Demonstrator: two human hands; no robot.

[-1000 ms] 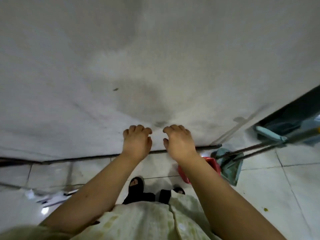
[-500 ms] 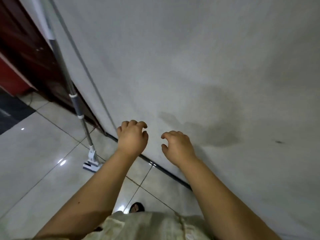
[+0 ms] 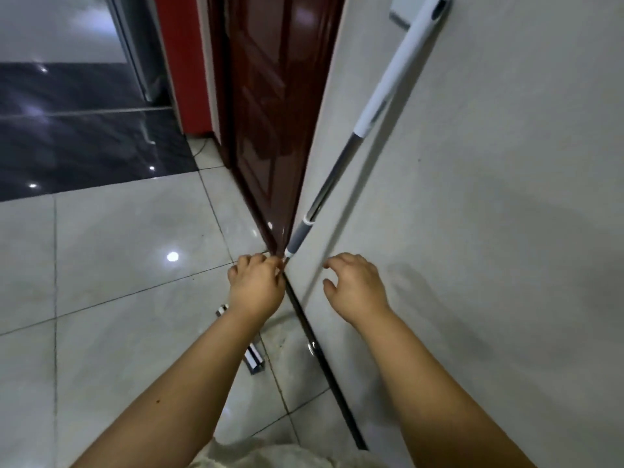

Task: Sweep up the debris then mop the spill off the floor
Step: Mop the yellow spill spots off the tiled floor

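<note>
The mop [image 3: 358, 136] leans against the grey wall [image 3: 489, 197], just beside the edge of the dark red door [image 3: 270, 113]. Its handle runs from a white upper section at the top right of the view, through a bare metal section, down to a grey sleeve near the foot of the door. The mop head [image 3: 254, 361] rests on the floor [image 3: 111, 265] close to the dark strip at the base of the wall; the left forearm covers most of it, leaving only two ends visible.

The left hand [image 3: 258, 288] is positioned just below the grey sleeve, fingers curled loosely inward. Contact between this hand and the handle cannot be determined, because the hand hides that part of the shaft. The right hand [image 3: 354, 287] is in front of the wall, to the right of the handle and apart from it, fingers spread and bent, grasping nothing.

The floor is laid with pale glossy tiles showing light reflections. A black polished section [image 3: 84, 130] adjoins them at the far left edge.
</note>
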